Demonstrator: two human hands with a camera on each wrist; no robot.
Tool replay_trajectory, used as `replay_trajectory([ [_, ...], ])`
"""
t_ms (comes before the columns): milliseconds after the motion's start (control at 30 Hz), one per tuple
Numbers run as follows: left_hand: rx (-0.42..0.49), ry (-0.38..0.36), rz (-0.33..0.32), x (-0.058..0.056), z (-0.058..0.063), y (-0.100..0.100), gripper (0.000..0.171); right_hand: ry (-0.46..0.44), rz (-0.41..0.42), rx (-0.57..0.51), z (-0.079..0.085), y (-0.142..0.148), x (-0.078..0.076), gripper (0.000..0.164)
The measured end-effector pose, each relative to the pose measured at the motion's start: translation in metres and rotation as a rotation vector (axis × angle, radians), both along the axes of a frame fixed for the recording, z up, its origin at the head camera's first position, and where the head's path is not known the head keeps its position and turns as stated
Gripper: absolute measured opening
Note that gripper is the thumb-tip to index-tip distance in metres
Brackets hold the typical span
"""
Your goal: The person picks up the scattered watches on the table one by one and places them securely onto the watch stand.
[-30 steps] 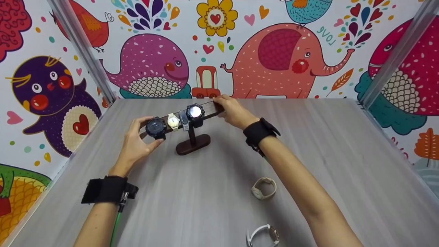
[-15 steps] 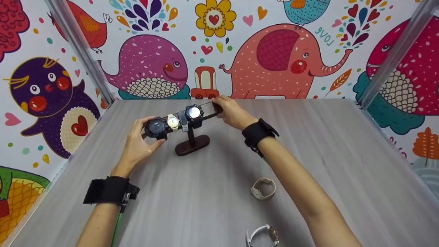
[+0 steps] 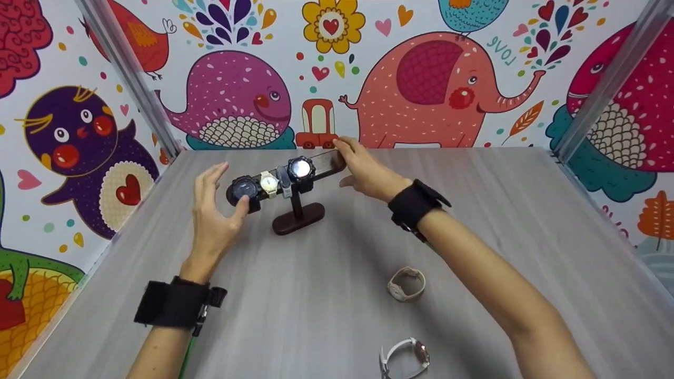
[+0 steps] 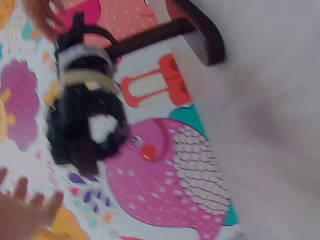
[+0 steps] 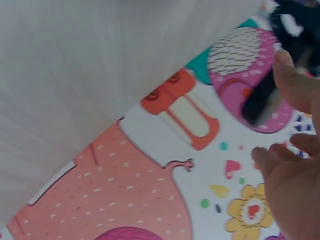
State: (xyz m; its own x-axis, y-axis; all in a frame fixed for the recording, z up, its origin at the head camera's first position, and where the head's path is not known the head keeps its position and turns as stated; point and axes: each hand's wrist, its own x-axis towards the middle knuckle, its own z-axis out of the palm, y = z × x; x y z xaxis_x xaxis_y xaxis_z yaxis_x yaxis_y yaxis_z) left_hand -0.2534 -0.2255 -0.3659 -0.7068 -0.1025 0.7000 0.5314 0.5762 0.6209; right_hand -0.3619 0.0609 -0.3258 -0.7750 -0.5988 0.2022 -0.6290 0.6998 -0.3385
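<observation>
Between the wide-spread left hand (image 3: 211,223) and wide-spread right hand (image 3: 371,172), the dark stand (image 3: 298,219) with 4 watches (image 3: 269,182).

1 mirrored word, "LOVE" (image 3: 503,51), is printed on the back wall (image 3: 342,89).

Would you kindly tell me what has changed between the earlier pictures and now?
The left hand has released its grip on the watch stand, spreading open at the left end. The right hand has opened at the other end; whether either still brushes it is unclear. The stand, its four watches, the beige watch and the white-strapped watch look unmoved.
</observation>
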Motion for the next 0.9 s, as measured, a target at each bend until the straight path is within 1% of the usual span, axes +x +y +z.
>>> replay_trajectory([
  [67, -0.005, 0.007, 0.018, 0.009, 0.003, 0.016, 0.06, 0.012, 0.012, -0.03, 0.001, 0.008, 0.013, 0.086],
  [100, -0.016, 0.004, 0.016, 0.013, 0.005, 0.024, 0.059, 0.012, 0.017, -0.048, 0.001, 0.012, 0.021, 0.086],
  [133, -0.03, -0.004, 0.001, 0.017, 0.006, 0.032, 0.057, 0.013, 0.019, -0.067, 0.001, 0.017, 0.029, 0.087],
  [233, -0.104, -0.033, -0.072, 0.031, 0.007, 0.055, 0.056, 0.002, 0.008, -0.117, -0.001, 0.032, 0.055, 0.088],
  [333, -0.19, -0.055, -0.147, 0.046, 0.003, 0.075, 0.057, 0.002, 0.009, -0.156, -0.006, 0.047, 0.081, 0.088],
  [400, -0.246, -0.065, -0.189, 0.057, -0.001, 0.087, 0.059, 0.021, 0.031, -0.171, -0.01, 0.056, 0.097, 0.088],
  [467, -0.291, -0.064, -0.231, 0.066, -0.004, 0.097, 0.062, 0.056, 0.066, -0.185, -0.013, 0.065, 0.111, 0.086],
  [533, -0.329, -0.05, -0.264, 0.073, -0.006, 0.106, 0.066, 0.09, 0.103, -0.19, -0.016, 0.074, 0.123, 0.085],
  [600, -0.356, -0.023, -0.295, 0.079, -0.007, 0.113, 0.069, 0.102, 0.128, -0.192, -0.019, 0.08, 0.134, 0.085],
  [733, -0.397, 0.038, -0.333, 0.089, -0.009, 0.124, 0.073, 0.077, 0.148, -0.191, -0.024, 0.091, 0.152, 0.087],
  [800, -0.417, 0.065, -0.351, 0.093, -0.011, 0.129, 0.074, 0.085, 0.159, -0.197, -0.027, 0.096, 0.161, 0.088],
  [900, -0.452, 0.086, -0.377, 0.1, -0.015, 0.135, 0.078, 0.101, 0.175, -0.2, -0.032, 0.104, 0.172, 0.088],
])
